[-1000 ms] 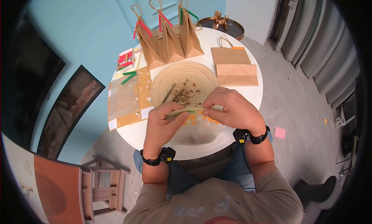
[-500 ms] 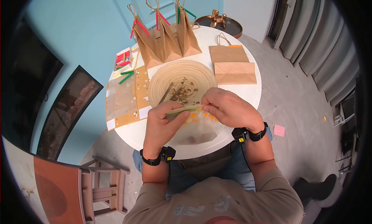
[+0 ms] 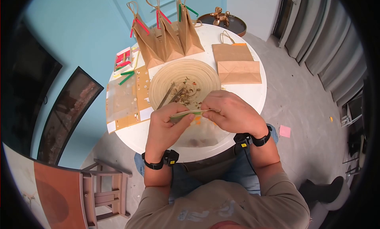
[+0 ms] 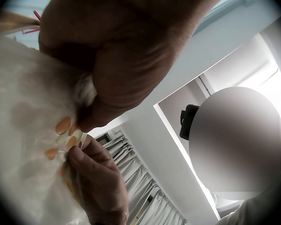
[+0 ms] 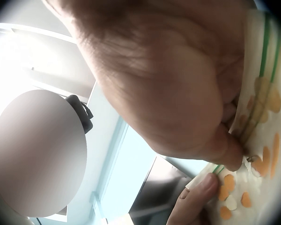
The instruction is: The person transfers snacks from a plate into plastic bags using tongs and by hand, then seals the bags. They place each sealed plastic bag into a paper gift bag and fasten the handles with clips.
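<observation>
A translucent bag with orange spots and green lines along its top edge (image 5: 257,108) hangs between both hands over the table's front. The left hand (image 3: 168,124) pinches the left part of that edge between thumb and fingers. Close beside it, the right hand (image 3: 231,112) pinches the edge further right. Thumb and fingertips nearly meet in the right wrist view, with the left thumb (image 5: 207,185) just below. In the left wrist view the bag (image 4: 28,122) looks cloudy, and its contents cannot be made out.
Behind the hands, a round woven tray (image 3: 160,76) holds dried bits and metal tongs (image 3: 166,95). Three upright paper bags (image 3: 170,43) stand at the back, a flat one (image 3: 239,72) lies right. Left are a patterned sheet (image 3: 122,96), green clips (image 3: 126,76) and a small box (image 3: 123,57).
The right hand has slid left along the bag's top edge, closer to the left hand. The left hand keeps its hold. The head view has shifted slightly.
</observation>
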`<state>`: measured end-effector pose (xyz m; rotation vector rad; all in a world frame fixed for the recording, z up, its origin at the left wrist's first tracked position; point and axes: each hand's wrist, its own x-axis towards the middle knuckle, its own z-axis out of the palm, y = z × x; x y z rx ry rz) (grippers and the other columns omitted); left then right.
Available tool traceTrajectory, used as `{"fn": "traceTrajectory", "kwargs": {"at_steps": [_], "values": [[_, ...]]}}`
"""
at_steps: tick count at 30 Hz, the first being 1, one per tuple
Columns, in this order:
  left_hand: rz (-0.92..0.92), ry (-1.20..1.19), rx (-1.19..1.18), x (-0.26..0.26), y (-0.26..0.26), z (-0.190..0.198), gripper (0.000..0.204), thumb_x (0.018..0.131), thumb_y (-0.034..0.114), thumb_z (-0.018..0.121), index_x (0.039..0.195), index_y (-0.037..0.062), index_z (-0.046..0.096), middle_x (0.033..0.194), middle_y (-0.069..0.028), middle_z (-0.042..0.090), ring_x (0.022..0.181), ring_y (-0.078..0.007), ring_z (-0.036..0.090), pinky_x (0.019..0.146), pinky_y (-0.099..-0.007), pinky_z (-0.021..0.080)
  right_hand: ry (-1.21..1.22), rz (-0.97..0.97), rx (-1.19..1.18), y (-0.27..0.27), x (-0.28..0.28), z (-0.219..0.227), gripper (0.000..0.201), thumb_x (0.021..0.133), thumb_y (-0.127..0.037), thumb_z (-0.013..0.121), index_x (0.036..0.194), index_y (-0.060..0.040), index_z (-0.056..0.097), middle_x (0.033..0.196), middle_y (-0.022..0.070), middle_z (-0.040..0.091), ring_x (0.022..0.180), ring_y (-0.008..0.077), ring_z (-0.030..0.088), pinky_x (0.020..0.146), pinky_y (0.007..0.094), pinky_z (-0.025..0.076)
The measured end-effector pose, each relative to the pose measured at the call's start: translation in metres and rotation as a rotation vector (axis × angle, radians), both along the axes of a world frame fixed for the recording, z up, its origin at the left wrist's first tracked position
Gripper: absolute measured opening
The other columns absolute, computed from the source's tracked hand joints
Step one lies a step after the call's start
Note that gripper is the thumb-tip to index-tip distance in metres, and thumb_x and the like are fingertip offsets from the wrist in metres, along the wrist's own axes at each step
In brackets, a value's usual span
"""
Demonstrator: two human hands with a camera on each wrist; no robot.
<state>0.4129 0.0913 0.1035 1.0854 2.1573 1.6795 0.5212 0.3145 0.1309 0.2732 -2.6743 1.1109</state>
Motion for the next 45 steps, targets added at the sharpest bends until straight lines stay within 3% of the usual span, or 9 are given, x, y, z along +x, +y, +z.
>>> {"fn": "traceTrajectory", "kwargs": {"at_steps": [8, 15, 17, 23, 29, 31, 35, 40, 45], "values": [[-0.044, 0.059, -0.001, 0.0, 0.005, -0.004, 0.009, 0.095, 0.004, 0.085, 0.099, -0.0022, 0.079, 0.087, -0.01, 0.075, 0.078, -0.0176, 0.069, 0.071, -0.0321, 0.053, 0.008, 0.007, -0.034, -0.003, 0.008, 0.003, 0.01, 0.096, -0.008, 0.077, 0.103, -0.0022, 0.072, 0.093, 0.0165, 0.068, 0.093, 0.0411, 0.068, 0.082, 0.0487, 0.054], [-0.064, 0.091, -0.011, 0.006, 0.005, 0.002, 0.009, 0.092, 0.001, 0.085, 0.099, -0.0017, 0.08, 0.088, -0.0097, 0.075, 0.079, -0.0215, 0.071, 0.073, -0.0333, 0.054, 0.09, -0.014, 0.01, -0.005, 0.009, -0.002, 0.012, 0.097, -0.012, 0.074, 0.102, -0.0002, 0.074, 0.099, 0.0204, 0.072, 0.1, 0.0446, 0.07, 0.087, 0.0523, 0.055], [-0.068, 0.113, -0.024, 0.009, 0.004, 0.003, 0.009, 0.092, 0.0, 0.085, 0.099, -0.0015, 0.08, 0.088, -0.0096, 0.075, 0.079, -0.0218, 0.071, 0.073, -0.0333, 0.054, 0.023, 0.011, 0.008, -0.001, 0.015, 0.001, 0.014, 0.098, -0.012, 0.078, 0.107, -0.0025, 0.073, 0.097, 0.0158, 0.07, 0.097, 0.0414, 0.07, 0.084, 0.0494, 0.055], [0.043, 0.058, 0.206, 0.015, 0.006, -0.008, 0.01, 0.094, -0.002, 0.084, 0.103, -0.0031, 0.079, 0.103, -0.0124, 0.08, 0.09, -0.0198, 0.073, 0.08, -0.0322, 0.057, -0.054, -0.04, 0.115, 0.042, 0.042, 0.016, 0.019, 0.095, -0.015, 0.083, 0.106, -0.0008, 0.078, 0.095, 0.0157, 0.074, 0.094, 0.0379, 0.073, 0.081, 0.0468, 0.056], [-0.106, 0.005, 0.456, -0.011, 0.045, 0.011, 0.028, 0.114, 0.022, 0.067, 0.112, -0.0039, 0.078, 0.11, -0.0111, 0.079, 0.094, -0.02, 0.073, 0.085, -0.0317, 0.058, 0.255, -0.247, -0.2, 0.071, 0.081, 0.029, 0.012, 0.089, -0.006, 0.082, 0.098, 0.0012, 0.08, 0.09, 0.0134, 0.076, 0.083, 0.0291, 0.073, 0.076, 0.0392, 0.057], [-0.098, 0.009, 0.416, -0.042, 0.074, 0.018, 0.044, 0.117, 0.037, 0.061, 0.115, -0.0041, 0.077, 0.11, -0.0108, 0.079, 0.094, -0.0191, 0.073, 0.085, -0.0331, 0.058, 0.266, -0.386, -0.311, 0.079, 0.098, 0.035, 0.016, 0.086, -0.002, 0.081, 0.102, 0.0015, 0.081, 0.092, 0.0117, 0.077, 0.086, 0.0247, 0.073, 0.078, 0.0366, 0.058], [0.005, 0.227, -0.094, -0.094, 0.174, 0.029, 0.052, 0.11, 0.042, 0.072, 0.122, -0.0081, 0.077, 0.11, -0.0143, 0.08, 0.1, -0.0227, 0.075, 0.089, -0.037, 0.061, 0.393, -0.538, -0.35, 0.096, 0.12, 0.034, 0.017, 0.085, 0.001, 0.077, 0.101, 0.0025, 0.08, 0.096, 0.0122, 0.078, 0.089, 0.0251, 0.073, 0.08, 0.0357, 0.058], [-0.092, 0.594, -0.573, -0.187, 0.293, -0.026, 0.067, 0.092, 0.041, 0.087, 0.135, -0.0088, 0.074, 0.128, -0.0276, 0.08, 0.119, -0.039, 0.077, 0.103, -0.0446, 0.06, 0.33, -0.638, -0.238, 0.107, 0.138, 0.036, 0.015, 0.085, -0.002, 0.076, 0.099, 0.0011, 0.079, 0.092, 0.0153, 0.076, 0.085, 0.0317, 0.073, 0.08, 0.0398, 0.058], [-0.146, 0.538, -0.722, -0.224, 0.366, -0.065, 0.072, 0.084, 0.039, 0.09, 0.135, -0.0082, 0.074, 0.136, -0.0299, 0.077, 0.128, -0.0423, 0.074, 0.111, -0.0455, 0.058, 0.128, -0.605, 0.005, 0.116, 0.14, 0.029, 0.008, 0.088, -0.008, 0.077, 0.09, -0.0005, 0.075, 0.093, 0.0193, 0.076, 0.09, 0.0426, 0.072, 0.078, 0.0495, 0.057]]}}
